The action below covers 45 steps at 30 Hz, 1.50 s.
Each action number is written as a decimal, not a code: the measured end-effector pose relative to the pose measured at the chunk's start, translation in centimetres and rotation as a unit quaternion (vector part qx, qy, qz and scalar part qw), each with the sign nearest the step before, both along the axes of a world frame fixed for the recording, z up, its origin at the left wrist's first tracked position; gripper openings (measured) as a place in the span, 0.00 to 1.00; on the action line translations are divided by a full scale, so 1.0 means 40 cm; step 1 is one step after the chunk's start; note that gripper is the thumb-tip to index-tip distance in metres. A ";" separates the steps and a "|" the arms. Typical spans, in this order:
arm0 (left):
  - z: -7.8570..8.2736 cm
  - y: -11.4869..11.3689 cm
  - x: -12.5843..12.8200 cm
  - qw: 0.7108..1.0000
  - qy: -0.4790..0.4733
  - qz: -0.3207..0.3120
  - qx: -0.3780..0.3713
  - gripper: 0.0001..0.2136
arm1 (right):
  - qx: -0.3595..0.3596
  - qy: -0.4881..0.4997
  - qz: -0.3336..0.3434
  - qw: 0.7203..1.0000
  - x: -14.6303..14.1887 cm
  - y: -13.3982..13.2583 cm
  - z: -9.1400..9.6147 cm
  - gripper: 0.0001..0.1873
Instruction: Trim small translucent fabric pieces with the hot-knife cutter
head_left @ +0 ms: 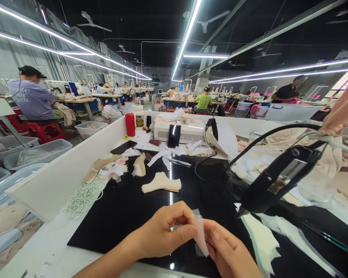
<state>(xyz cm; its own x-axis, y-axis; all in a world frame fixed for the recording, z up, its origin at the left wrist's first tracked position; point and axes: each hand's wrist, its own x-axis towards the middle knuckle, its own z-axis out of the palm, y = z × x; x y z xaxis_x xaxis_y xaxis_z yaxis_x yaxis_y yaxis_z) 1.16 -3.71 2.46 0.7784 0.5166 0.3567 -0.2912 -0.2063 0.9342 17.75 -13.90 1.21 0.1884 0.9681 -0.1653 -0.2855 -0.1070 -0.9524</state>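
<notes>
Near the front of the glossy black work surface (113,216), both hands meet at a small piece of thin, translucent white film (202,235). My left hand (171,231) pinches its left side between thumb and fingers. On the other side, my right hand (227,247) has its fingertips closed on the same piece. Just beyond the hands lies a small stack of cream, curved fabric pieces (161,182). To the right of my right hand is a pale, jagged-edged fabric piece (261,243). What the film is made of, I cannot tell.
A black corded tool (281,181) hangs over the right side, its tip low. White walls (55,181) edge the table. A tangle of pale green cord (85,197) and scraps lie left. Behind stand a white machine (179,129), a phone (174,136) and a red bottle (130,124).
</notes>
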 end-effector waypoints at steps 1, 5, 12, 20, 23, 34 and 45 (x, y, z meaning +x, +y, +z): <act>0.003 0.001 -0.004 1.000 0.013 0.011 0.022 0.16 | 0.003 -0.006 -0.015 1.000 -0.003 0.003 0.000 0.28; 0.013 0.001 -0.009 0.997 0.040 0.020 0.066 0.14 | 0.013 -0.074 -0.063 0.995 0.001 0.004 0.010 0.23; -0.001 0.017 0.028 0.983 0.027 0.049 -0.178 0.22 | 0.028 -0.210 -0.084 0.974 0.012 -0.003 0.039 0.23; -0.012 0.020 0.028 0.962 0.138 -0.005 -0.235 0.28 | 0.080 -0.230 -0.041 0.969 0.022 0.023 0.008 0.20; -0.010 0.019 0.023 0.964 0.151 0.019 -0.217 0.23 | 0.093 -0.257 -0.051 0.961 0.020 0.029 -0.008 0.19; -0.007 0.026 0.014 0.964 0.217 0.080 -0.133 0.14 | 0.141 -0.403 -0.051 0.903 0.025 0.026 -0.006 0.10; 0.019 0.024 0.001 0.911 0.358 0.202 0.033 0.05 | 0.147 -0.450 -0.034 0.880 0.063 0.063 -0.051 0.09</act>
